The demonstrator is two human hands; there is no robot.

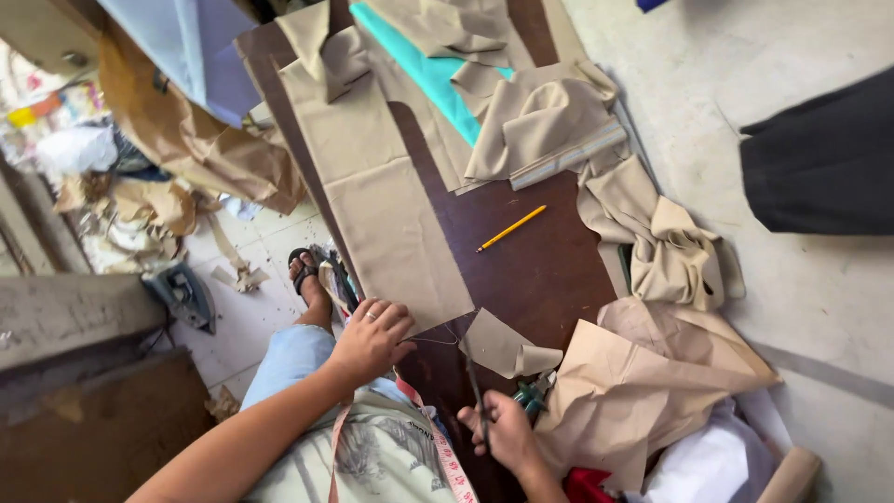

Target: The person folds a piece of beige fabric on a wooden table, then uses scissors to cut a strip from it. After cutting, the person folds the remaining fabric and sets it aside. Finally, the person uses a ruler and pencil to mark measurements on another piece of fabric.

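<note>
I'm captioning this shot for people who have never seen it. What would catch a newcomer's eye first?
Probably the long beige fabric panel laid flat on the dark brown board, with the left hand pressing its near end. Beside it the right hand works scissors at the cloth's corner. A yellow pencil lies mid-board, and a turquoise strip shows at the far end.

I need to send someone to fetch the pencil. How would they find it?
Start at the dark brown wooden board covered in beige fabric pieces. On its bare middle, right of the long beige panel, lies the yellow pencil, the only thin, bright yellow stick there.
</note>
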